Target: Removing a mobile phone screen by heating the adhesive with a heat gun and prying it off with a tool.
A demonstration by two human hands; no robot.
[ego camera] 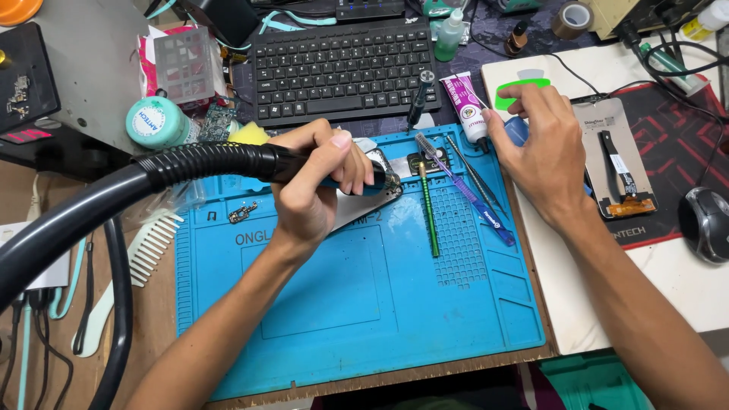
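**Hot-air handle over phone part, other hand at glue tube**

Near edge: blue work mat [364, 304] on the counter, mostly bare under both forearms. Left hand [315, 186] wrapped around the black hot-air handle [228, 162], fingers curled tight on it, nozzle end pointing right, over a silvery phone frame [363, 203] lying on the mat just under and right of the knuckles. Corrugated black hose [53, 228] runs off left of that hand. Small loose connector part [243, 212] on the mat, just left of the wrist.

Between the hands: green tweezers-like rod [430, 216], purple-blue flat tool [474, 201], thin metal probes.

Right hand [543, 148] fingers bunched, pinching a small blue object [517, 130]; can't tell what it is. White-purple glue tube [465, 106] touching just left of its fingertips. Green pick [520, 95] just beyond the fingers. Phone screen assembly [615, 156] face down to its right, apart from frame.

Judgement: phone is apart, heating in hand, rejoining not done.

Far: black keyboard [345, 68], small bottle [449, 34], tape roll [572, 19], mouse [706, 224] far right.
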